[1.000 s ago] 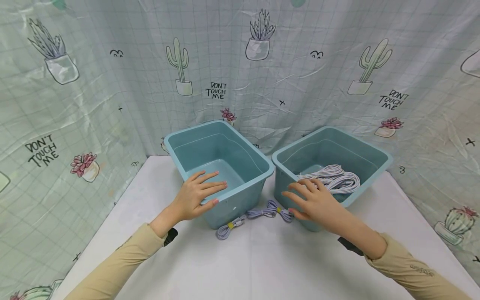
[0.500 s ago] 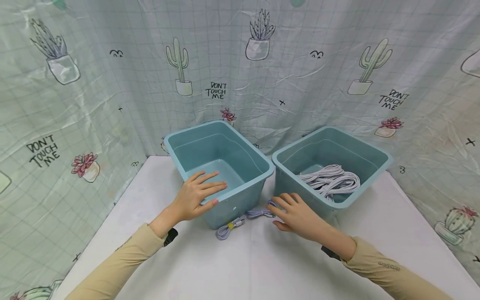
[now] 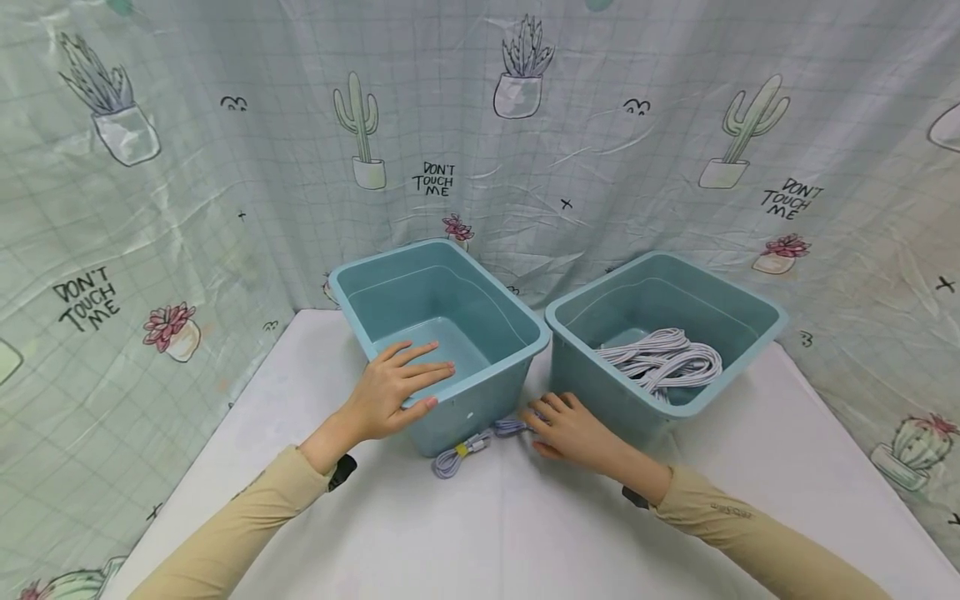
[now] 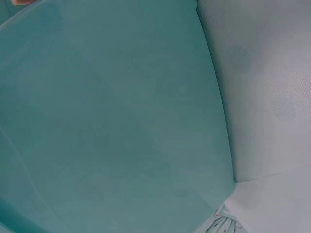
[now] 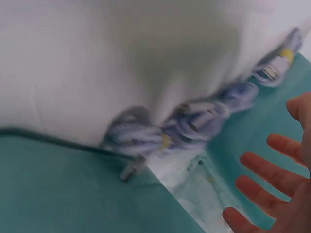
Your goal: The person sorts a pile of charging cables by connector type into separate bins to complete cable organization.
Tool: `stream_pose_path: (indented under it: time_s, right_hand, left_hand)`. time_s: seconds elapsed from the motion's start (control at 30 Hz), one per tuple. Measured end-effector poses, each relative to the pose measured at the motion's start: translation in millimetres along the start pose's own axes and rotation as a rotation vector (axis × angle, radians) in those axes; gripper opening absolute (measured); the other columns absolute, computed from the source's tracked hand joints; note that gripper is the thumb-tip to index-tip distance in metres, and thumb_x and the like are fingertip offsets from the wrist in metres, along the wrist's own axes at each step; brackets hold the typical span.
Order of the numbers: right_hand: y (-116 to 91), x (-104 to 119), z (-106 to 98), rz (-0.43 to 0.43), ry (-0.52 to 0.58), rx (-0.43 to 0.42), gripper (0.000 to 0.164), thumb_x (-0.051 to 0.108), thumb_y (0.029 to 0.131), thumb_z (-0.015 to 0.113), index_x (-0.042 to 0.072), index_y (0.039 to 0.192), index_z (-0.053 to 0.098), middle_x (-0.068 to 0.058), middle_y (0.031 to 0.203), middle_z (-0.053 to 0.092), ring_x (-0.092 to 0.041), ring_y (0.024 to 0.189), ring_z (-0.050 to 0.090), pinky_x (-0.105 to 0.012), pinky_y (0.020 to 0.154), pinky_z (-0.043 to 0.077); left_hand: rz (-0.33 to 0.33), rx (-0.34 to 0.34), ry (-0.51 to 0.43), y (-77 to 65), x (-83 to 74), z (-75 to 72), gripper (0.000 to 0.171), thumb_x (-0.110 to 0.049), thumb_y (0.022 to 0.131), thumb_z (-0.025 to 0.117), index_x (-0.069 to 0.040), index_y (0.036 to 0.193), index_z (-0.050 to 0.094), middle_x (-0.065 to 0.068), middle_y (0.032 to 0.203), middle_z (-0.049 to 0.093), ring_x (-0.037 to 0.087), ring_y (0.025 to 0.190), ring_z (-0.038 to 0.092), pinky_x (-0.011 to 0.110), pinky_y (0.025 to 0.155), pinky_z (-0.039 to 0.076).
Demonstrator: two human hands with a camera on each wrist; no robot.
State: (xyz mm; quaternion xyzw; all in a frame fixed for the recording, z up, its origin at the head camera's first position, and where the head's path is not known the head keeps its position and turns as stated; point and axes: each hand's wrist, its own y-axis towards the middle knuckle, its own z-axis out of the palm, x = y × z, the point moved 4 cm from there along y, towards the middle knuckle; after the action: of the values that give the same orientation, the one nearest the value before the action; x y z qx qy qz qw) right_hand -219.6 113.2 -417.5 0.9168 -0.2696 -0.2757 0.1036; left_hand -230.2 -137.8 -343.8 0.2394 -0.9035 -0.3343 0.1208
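Observation:
My left hand (image 3: 393, 392) rests on the near rim of the left teal bin (image 3: 498, 371), fingers spread over its inside. The left wrist view is filled by that bin's wall (image 4: 121, 121). My right hand (image 3: 570, 433) hovers by the gap between the bins, fingers apart and holding nothing in the right wrist view. Beneath it lie bundled cables on the table: one lilac charging cable (image 5: 133, 138), another beside it (image 5: 194, 126), and a third (image 3: 452, 460) with a yellow tie in front of the left bin. In the head view my right hand hides part of them.
A right teal bin (image 3: 630, 392) holds several coiled white cables (image 3: 663, 358). The left bin's floor (image 3: 442, 333) shows. A white tabletop (image 3: 465, 542) spreads in front, and a cactus-print curtain (image 3: 480, 150) hangs behind and at the sides.
My right hand has moved left and down, from in front of the right bin's rim to the cables between the bins. My left hand has stayed on its rim.

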Motion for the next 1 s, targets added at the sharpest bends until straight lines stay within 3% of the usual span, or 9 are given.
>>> stream_pose_path:
  time_s: [0.13, 0.43, 0.73, 1.0]
  right_hand:
    - [-1, 1, 13, 0.004, -0.005, 0.018, 0.044, 0.04, 0.077, 0.065, 0.018, 0.114, 0.054, -0.003, 0.109, 0.058, -0.021, 0.096, 0.052, -0.037, 0.073, 0.044]
    - [-2, 0, 31, 0.005, -0.013, 0.021, 0.046, 0.039, 0.076, 0.066, 0.018, 0.115, 0.054, -0.003, 0.108, 0.06, -0.02, 0.093, 0.052, -0.037, 0.07, 0.044]
    - [-2, 1, 40, 0.01, 0.006, 0.007, 0.039, 0.034, 0.076, 0.067, 0.02, 0.111, 0.057, 0.004, 0.088, 0.061, -0.016, 0.085, 0.05, -0.035, 0.067, 0.042]
    - [-1, 0, 46, 0.012, 0.01, 0.042, 0.036, 0.027, 0.079, 0.065, 0.022, 0.112, 0.052, 0.005, 0.088, 0.059, -0.015, 0.086, 0.05, -0.033, 0.069, 0.04]
  left_hand:
    - [0.003, 0.0, -0.001, 1.4, -0.1, 0.3, 0.037, -0.034, 0.089, 0.043, -0.017, 0.116, 0.061, -0.002, 0.115, 0.063, 0.026, 0.117, 0.051, 0.047, 0.099, 0.034]
    - [0.003, -0.007, 0.003, -0.3, 0.6, 2.0, 0.044, -0.042, 0.094, 0.032, -0.017, 0.116, 0.061, -0.002, 0.114, 0.064, 0.026, 0.116, 0.051, 0.048, 0.098, 0.035]
    - [0.005, -0.005, 0.004, -1.8, -0.4, 2.8, 0.044, -0.042, 0.094, 0.032, -0.018, 0.116, 0.061, -0.002, 0.114, 0.063, 0.027, 0.116, 0.051, 0.049, 0.097, 0.035]
    - [0.003, 0.002, 0.006, -2.4, 0.0, 2.5, 0.036, -0.033, 0.089, 0.044, -0.017, 0.116, 0.061, -0.002, 0.115, 0.063, 0.026, 0.116, 0.051, 0.049, 0.097, 0.035]
